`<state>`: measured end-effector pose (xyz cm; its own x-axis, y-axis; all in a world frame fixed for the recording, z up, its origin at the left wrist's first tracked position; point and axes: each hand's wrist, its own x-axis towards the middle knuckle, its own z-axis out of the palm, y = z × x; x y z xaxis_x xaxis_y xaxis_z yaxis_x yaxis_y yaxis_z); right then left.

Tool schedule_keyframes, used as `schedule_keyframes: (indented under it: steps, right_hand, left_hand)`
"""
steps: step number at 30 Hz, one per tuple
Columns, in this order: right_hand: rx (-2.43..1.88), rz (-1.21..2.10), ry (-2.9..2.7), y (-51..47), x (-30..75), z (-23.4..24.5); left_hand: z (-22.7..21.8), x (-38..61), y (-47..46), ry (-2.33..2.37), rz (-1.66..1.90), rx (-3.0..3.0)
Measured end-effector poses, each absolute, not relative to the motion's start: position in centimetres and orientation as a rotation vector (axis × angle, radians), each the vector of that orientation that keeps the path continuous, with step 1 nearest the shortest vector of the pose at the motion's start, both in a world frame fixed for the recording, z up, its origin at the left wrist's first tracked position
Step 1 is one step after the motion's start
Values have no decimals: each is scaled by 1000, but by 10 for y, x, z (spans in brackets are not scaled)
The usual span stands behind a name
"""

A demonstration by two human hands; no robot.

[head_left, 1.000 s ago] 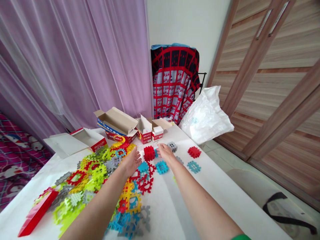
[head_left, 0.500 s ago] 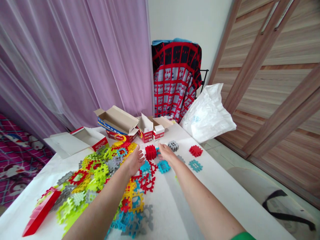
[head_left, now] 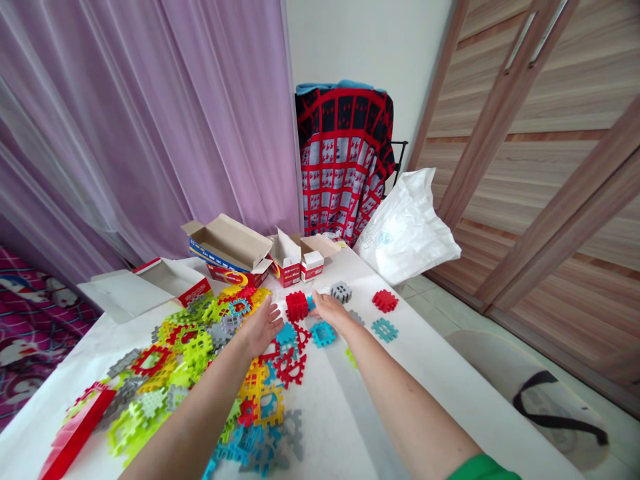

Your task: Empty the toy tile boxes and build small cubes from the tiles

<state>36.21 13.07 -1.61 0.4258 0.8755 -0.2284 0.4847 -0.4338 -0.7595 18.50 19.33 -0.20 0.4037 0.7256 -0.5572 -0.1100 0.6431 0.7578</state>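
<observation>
My left hand [head_left: 263,325] lies open, fingers stretched, on the edge of a heap of flat interlocking plastic tiles [head_left: 200,347] in green, yellow, red, grey and blue. My right hand [head_left: 327,308] reaches just right of a red cube built of tiles [head_left: 297,305]; its fingers are curled near a small blue piece, and what they grip is hidden. A blue tile cube [head_left: 323,333] sits under my right wrist. Further right stand a grey cube [head_left: 341,292], a red cube [head_left: 385,301] and a teal tile [head_left: 384,329].
The white table [head_left: 440,393] carries open cardboard boxes [head_left: 230,247] along its far edge and a red lid [head_left: 75,430] at front left. A white plastic bag [head_left: 407,230] sits beyond the right corner. Purple curtains, a red patterned cloth on a rack and wooden doors lie behind.
The camera view shifted slightly. My right hand drew a little closer to the red cube; my left hand stayed on the tile heap.
</observation>
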Motion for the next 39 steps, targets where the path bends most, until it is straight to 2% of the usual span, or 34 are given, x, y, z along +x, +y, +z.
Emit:
schedule_keyframes:
  steps: [12,39]
  right_hand:
    - [-2283,767,-1270,138,348,-3]
    - [-2266,776,-1306,144,340,-7]
  left_hand:
    - [1,195,194,1030,564,689]
    - [1,190,198,965,497,667]
